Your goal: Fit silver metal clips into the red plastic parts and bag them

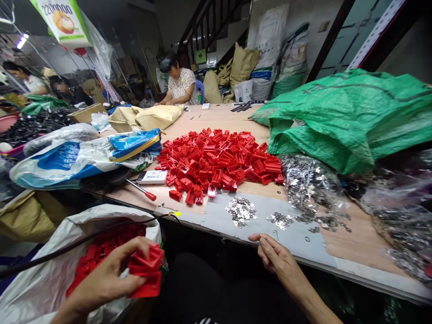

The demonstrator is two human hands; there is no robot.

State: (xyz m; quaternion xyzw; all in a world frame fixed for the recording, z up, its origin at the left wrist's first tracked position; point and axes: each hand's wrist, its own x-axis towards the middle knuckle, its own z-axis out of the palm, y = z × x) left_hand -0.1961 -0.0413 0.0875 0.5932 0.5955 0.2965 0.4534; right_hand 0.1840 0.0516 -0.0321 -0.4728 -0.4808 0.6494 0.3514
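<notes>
My left hand (pixel 116 270) is closed around a few red plastic housings (pixel 146 270), above the right side of an open white sack (pixel 76 225). More red housings (pixel 101 247) lie inside that sack. At the table's front edge my right hand (pixel 272 254) is closed, thumb against the bent fingers and index finger pointing left. What it holds, if anything, is hidden. Just beyond it lie a pile of small silvery metal plates (pixel 240 211) and a smaller pile (pixel 281 220). A large heap of red housings (pixel 216 159) covers the middle of the table.
A red-handled screwdriver (pixel 143 191) and a white box-like device (pixel 152 177) lie left of the heap. A black cable (pixel 84 238) crosses the sack. Bags of metal parts (pixel 310 184) and a green woven sack (pixel 351 112) fill the right. Across the table a person (pixel 182 85) sits.
</notes>
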